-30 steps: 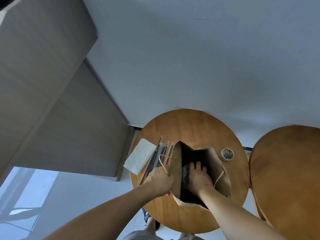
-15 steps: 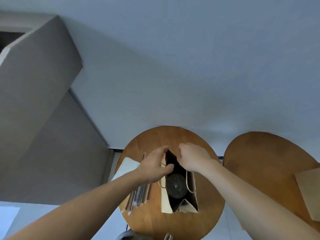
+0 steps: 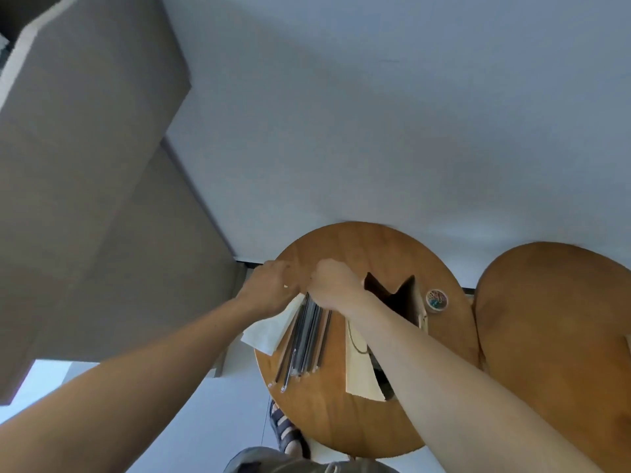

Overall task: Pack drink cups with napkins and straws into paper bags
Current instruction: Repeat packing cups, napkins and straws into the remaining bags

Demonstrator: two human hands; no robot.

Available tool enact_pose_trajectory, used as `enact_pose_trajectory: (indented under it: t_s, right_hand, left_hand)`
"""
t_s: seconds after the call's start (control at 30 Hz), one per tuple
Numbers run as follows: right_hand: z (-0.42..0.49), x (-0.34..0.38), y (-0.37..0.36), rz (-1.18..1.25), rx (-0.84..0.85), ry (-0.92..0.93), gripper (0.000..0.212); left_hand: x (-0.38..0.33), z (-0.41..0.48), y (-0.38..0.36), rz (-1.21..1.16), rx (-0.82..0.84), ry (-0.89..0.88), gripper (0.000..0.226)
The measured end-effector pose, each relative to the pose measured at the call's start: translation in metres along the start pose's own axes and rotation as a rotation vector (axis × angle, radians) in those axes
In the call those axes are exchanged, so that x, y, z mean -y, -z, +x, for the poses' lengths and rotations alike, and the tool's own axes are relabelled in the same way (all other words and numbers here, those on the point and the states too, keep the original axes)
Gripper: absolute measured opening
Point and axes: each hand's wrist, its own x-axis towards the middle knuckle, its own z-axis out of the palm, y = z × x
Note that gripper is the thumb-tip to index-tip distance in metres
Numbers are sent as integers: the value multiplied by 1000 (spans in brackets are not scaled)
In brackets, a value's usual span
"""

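Bare forearms, no sleeves, dark strappy sandal on one foot, grey-khaki garment below

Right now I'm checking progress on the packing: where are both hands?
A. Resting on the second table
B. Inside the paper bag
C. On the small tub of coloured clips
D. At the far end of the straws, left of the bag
D: the left hand and right hand meet at the far end of the straws, beside the napkins, left of the open paper bag.

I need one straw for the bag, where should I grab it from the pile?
Pinch a near tip of the straws, coming from your side of the table: those ends fan apart and lie bare, while the far ends sit bunched under both hands.
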Motion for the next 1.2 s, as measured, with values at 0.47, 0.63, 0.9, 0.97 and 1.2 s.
enact_pose_trajectory:
  t_s: [0.47, 0.63, 0.9, 0.97, 1.2]
  right_hand:
    - [83, 18, -148, -27, 184, -283, 27]
    - [95, -9, -194, 215, 122, -449, 21]
    - [113, -36, -228, 160, 64, -444, 43]
    - [116, -38, -231, 107, 51, -434, 43]
    - [116, -44, -229, 7, 16, -380, 35]
  left_hand:
    - [124, 10, -46, -27, 88, 372, 57]
    - [145, 23, -65, -55, 83, 397, 57]
    - [156, 31, -94, -43, 109, 389, 53]
    - [157, 31, -98, -35, 119, 396, 53]
    - [150, 24, -95, -76, 128, 403, 50]
